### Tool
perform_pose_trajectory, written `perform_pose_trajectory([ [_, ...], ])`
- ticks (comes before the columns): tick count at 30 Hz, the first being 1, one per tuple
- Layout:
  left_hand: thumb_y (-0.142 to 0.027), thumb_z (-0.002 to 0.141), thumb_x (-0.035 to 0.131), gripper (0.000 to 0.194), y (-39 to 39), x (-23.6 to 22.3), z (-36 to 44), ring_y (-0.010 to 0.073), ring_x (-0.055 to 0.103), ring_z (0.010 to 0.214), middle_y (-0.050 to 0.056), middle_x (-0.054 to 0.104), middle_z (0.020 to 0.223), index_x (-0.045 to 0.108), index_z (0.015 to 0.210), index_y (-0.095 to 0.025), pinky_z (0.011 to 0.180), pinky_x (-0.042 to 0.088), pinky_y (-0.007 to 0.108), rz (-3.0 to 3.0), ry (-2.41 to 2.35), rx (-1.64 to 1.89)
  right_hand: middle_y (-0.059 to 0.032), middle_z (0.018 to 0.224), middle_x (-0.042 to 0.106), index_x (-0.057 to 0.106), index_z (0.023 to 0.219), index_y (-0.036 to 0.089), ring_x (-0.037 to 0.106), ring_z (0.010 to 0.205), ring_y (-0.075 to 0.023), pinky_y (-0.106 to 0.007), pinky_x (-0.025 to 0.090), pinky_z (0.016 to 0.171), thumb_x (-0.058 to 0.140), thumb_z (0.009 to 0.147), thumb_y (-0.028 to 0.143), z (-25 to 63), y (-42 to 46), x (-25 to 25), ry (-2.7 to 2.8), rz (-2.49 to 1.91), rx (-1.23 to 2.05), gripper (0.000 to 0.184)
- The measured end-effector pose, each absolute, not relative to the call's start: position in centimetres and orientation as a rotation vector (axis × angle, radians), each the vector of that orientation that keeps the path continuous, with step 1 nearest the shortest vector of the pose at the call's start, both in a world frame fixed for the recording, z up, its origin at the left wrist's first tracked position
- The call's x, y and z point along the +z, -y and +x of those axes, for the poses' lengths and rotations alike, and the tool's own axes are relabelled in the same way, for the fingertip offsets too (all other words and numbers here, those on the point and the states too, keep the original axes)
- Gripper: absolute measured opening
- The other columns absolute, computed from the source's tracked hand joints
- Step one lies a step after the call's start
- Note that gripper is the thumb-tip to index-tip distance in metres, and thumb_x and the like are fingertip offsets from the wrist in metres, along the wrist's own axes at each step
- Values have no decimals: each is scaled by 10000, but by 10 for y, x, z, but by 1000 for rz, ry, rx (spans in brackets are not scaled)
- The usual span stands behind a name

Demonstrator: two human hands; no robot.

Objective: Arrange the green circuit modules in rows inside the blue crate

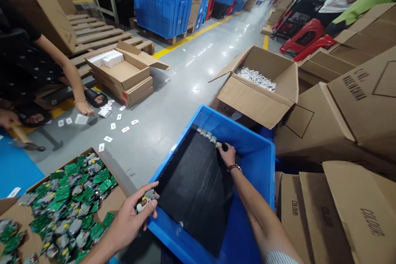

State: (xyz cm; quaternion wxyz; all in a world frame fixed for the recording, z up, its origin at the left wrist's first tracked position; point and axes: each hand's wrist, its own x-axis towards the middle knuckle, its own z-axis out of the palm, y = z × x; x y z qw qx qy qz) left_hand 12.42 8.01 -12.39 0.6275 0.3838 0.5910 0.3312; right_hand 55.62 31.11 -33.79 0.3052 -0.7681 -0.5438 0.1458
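My left hand [130, 218] is closed round a few small electronic parts [144, 203] at the near-left rim of a blue plastic crate [256, 161]. A black sheet [194, 185] lies inside the crate. My right hand [227, 154], with a watch on the wrist, reaches to the sheet's far corner. Its fingers pinch at the end of a short row of small parts [208, 135] laid along the sheet's far edge. Left of the crate, an open cardboard box [117, 173] holds a heap of green circuit boards [69, 202].
An open carton [256, 99] with white pieces stands behind the crate. Stacked cardboard boxes [355, 107] fill the right side. At left another person's hand [84, 108] touches white cards on the grey floor near an open box [123, 70]. Blue crates and pallets stand further back.
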Motion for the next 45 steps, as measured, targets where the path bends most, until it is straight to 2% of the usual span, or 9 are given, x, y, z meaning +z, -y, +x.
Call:
perform_pose_trajectory([
  [8,-637,854,643,704,-81,-118,124,148,588,581,34,701,828,572,1409,-209,504,500,247,871,-1364,750,-186,1124,630,635,1226,82,589,1003,-290,-430,459,987,600,793,408,542,-324,-343,1425,-2085,433,543],
  [14,-648,846,650,716,-81,-117,124,156,592,581,37,711,808,570,1412,-216,511,503,255,848,-1349,718,-174,1190,592,617,1250,130,511,1144,-327,-436,400,1048,695,723,531,524,-330,-337,1480,-2107,412,666],
  [20,-633,860,650,715,-82,-118,122,143,599,579,50,728,851,548,1430,-214,523,504,253,814,-1323,738,-221,1206,574,636,1173,130,487,1184,-357,-483,393,1037,624,791,477,485,-337,-307,1198,-2188,307,516],
  [25,-653,855,644,812,-91,-114,125,171,652,647,104,727,931,478,1482,-164,507,509,258,644,-1246,834,-141,1203,597,614,1236,174,561,1105,-259,-442,467,1002,525,920,432,400,-295,-242,1475,-1568,365,418],
  [29,-614,888,627,838,-98,-107,124,197,695,734,134,713,1065,366,1552,-174,501,511,248,473,-1212,957,-84,1113,657,646,1246,252,635,919,-204,-391,565,870,606,929,414,332,-222,-171,1772,-1042,933,358],
  [33,-584,918,592,839,-96,-101,116,121,604,504,75,725,895,291,1587,-177,441,456,228,367,-1164,945,-90,1344,614,543,1438,342,626,1144,-264,-383,607,883,811,774,452,300,-176,-127,2244,-611,1341,725],
  [37,-397,684,851,1184,-95,-111,110,110,580,476,19,692,765,167,1608,-116,407,413,196,390,-1027,920,-67,1301,662,549,1425,418,617,1204,-291,-483,565,1015,754,844,374,296,-178,-135,2339,-519,1293,618],
  [41,-211,571,833,1197,-99,-124,102,109,555,420,-10,695,735,213,1591,-123,388,415,203,394,-1008,892,-67,1354,638,547,1422,436,622,1227,-305,-473,573,1015,755,833,370,296,-191,-153,2422,-430,1289,628],
  [45,-317,626,817,908,-97,-115,106,73,479,359,0,685,720,487,1446,-108,340,332,180,381,-1053,920,-53,1281,680,576,1368,391,672,1140,-257,-392,587,977,695,891,376,300,-186,-140,2285,-633,1435,492],
])
